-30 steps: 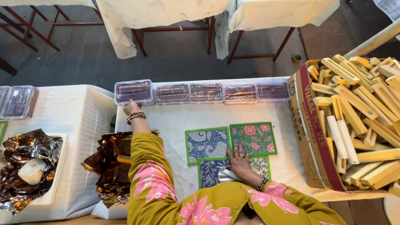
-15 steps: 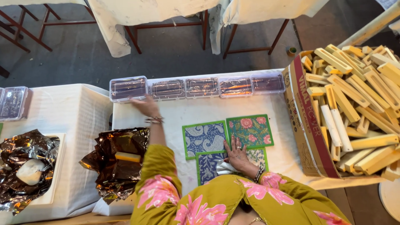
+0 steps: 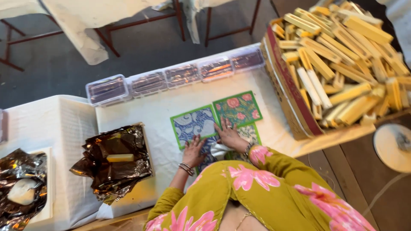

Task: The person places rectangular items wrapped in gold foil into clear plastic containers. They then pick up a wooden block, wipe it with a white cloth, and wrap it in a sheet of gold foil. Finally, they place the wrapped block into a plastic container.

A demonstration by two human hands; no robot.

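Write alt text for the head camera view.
Seen from above, a person's left hand and right hand press on patterned cards laid on a white-covered table. A row of clear plastic boxes lines the far edge, crumpled foil sits left, and a carton of yellow sticks right.

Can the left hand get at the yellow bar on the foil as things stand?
Probably yes. The left hand rests flat on the blue patterned card, holding nothing, and the yellow bar lies uncovered on the foil to its left with nothing between.
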